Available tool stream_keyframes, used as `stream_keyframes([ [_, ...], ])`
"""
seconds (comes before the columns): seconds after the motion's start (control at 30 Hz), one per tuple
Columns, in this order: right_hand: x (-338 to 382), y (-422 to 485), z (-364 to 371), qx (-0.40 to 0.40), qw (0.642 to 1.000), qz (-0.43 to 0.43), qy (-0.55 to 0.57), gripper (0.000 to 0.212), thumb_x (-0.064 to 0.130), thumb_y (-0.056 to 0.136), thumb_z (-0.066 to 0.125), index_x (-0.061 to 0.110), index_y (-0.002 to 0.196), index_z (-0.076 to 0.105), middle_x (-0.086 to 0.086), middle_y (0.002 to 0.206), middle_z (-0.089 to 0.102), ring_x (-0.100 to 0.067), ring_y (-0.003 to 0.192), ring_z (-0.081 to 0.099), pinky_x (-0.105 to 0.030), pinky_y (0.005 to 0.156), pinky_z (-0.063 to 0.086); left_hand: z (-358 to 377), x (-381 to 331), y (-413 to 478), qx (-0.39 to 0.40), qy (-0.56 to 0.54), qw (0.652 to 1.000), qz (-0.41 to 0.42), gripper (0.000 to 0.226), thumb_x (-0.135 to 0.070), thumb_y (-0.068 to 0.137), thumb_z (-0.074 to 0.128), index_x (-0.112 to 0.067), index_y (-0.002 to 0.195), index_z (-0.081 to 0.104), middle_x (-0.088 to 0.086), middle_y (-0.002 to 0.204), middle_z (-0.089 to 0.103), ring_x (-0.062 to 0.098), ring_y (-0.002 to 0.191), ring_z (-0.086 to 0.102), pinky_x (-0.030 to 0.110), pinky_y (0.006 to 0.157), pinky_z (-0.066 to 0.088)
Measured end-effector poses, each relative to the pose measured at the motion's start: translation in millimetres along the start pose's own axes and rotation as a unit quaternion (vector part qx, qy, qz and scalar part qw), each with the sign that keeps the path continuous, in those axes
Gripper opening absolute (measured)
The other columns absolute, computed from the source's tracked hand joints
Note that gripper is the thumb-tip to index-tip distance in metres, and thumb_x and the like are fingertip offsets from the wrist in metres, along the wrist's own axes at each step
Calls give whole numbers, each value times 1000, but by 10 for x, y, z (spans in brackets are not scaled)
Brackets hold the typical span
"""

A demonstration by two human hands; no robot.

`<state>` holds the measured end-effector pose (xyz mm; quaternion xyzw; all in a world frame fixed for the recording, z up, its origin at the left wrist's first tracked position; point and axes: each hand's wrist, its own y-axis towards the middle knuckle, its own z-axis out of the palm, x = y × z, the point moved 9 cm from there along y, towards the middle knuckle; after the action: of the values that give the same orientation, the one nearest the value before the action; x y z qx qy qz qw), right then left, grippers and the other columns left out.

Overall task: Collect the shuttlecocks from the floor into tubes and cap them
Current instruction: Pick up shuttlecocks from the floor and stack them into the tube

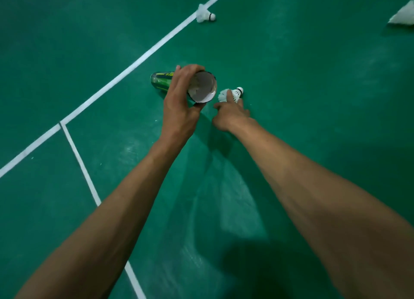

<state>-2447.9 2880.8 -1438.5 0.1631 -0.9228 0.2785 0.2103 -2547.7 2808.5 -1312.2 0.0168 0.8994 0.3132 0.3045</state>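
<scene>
"One view to go on, the head camera. Which shuttlecock (pixel 234 92) is next?"

"The near one, lying on the green floor (pixel 313 96) just right of the tube (pixel 202 86). The right hand (pixel 230 117) is on it already: the forefinger lies across the feathers and another fingertip shows beyond the cork. The thumb sticks out to the left, apart from it. Whether it is truly pinched or only touched, I cannot tell."

"And the left hand (pixel 181 101)?"

"Wrapped round the tube near its open end, fingers over the top and thumb underneath. The tube is tipped, with its white mouth facing up and to the right and its green body running away to the left."

"How does the shuttlecock lie against that mouth?"

"Its long axis runs roughly left to right. The feather skirt points at the tube and the cork, with its dark band, points away. The feathers sit just beside the rim, not touching. The right hand is plainly the nearer one, and the left only has to hold the opening steady."

"So it goes straight in?"

"I'd judge not. Shuttlecocks normally stack cork first, so it probably needs turning end for end on the way over. It is a short lift, and the feathers are the fragile part."

"Much left after that?"

"Plenty, by the look of it. Another shuttle (pixel 205 13) lies on the white line (pixel 134 63) farther off, more feathers (pixel 403 16) show at the right edge, and I see no cap anywhere."
</scene>
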Motion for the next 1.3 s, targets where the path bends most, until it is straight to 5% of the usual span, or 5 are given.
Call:
stream_keyframes([
  [0.37,-156,215,-57,-91,996,-13,-6,41,18,91,65,4,129,59,-14,166,17,-34,151,21,-42,115,38,74,20,35,-1,3,1000,29,67,6,66,83,1,130,64,8,133,66,14,130,55,37,126,28],
  [0.63,-336,-79,-420,-184,983,-8,4,17,-11,86,56,0,97,61,-17,98,54,-35,87,60,-30,71,44,0,-77,52,-8,0,1000,12,67,2,70,84,-2,133,62,5,135,64,-16,133,40,42,123,33],
  [0.8,-708,-377,-825,-269,960,-19,75,18,-1,81,54,2,89,70,-18,86,68,-36,82,66,-39,74,56,2,-308,75,1,-3,1000,-12,70,-1,70,86,-9,135,62,0,136,63,14,132,52,30,113,41],
  [1.1,-881,-1927,-2245,-525,789,-188,257,10,17,88,68,7,89,69,-3,81,71,-19,72,66,-32,72,53,342,-1173,250,30,-67,996,-46,69,-7,70,85,-18,134,61,-5,134,63,8,122,55,19,103,43],
  [1.3,-843,-2430,-2514,-503,812,-222,194,9,12,84,69,11,88,76,-3,83,76,-21,75,69,-38,76,56,790,-2064,546,0,-169,984,-62,64,-18,75,75,-14,137,61,3,130,67,22,121,63,43,105,50],
])
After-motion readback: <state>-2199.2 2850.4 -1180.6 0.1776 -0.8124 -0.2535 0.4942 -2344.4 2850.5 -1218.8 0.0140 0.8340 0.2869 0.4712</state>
